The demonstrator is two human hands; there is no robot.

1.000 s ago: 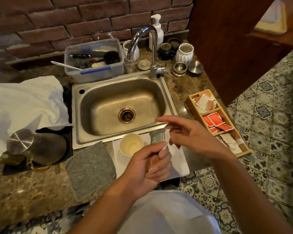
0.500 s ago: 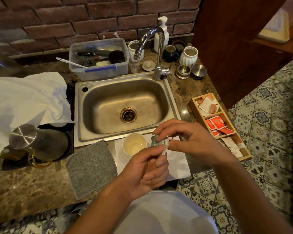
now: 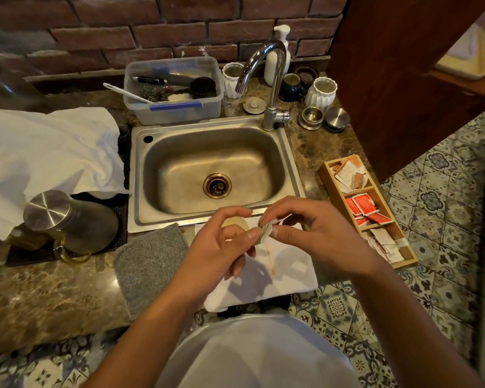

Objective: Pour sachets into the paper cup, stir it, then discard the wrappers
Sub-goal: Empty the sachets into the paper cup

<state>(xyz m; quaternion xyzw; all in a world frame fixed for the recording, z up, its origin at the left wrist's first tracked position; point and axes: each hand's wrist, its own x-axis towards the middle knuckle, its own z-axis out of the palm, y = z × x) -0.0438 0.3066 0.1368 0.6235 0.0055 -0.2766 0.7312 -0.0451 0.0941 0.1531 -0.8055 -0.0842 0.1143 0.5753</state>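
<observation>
Paper cup [image 3: 235, 223]: white, one, sitting on a white napkin [image 3: 280, 278] just in front of the sink rim, mostly hidden behind the left hand; pale interior showing, contents not discernible.
Sachet [image 3: 264, 231]: one, small, greyish, crumpled, being pinched between both hands above the napkin, just right of the cup; print unreadable.
Left hand [image 3: 221, 247]: thumb and forefinger closing on the sachet's left edge, other fingers curling loosely.
Right hand [image 3: 305, 231]: fingertips clamping the sachet's right edge.
Stir stick [image 3: 270, 257]: one, wooden, lying on the napkin below the hands.
Wooden organiser [image 3: 326, 175]: three compartments; far one holding brown and white sachets, middle one holding red sachets, near one holding pale sachets; lettering too small to read.
Plastic tub [image 3: 177, 110]: clear, blue clip, holding a brush, scourer and utensils.
Sink [image 3: 207, 163]: steel, one basin, brass drain.
Ribbed white jars [image 3: 321, 92]: two, flanking the tap.
Steel kettle [image 3: 67, 219]: one, resting on a black mat.
</observation>
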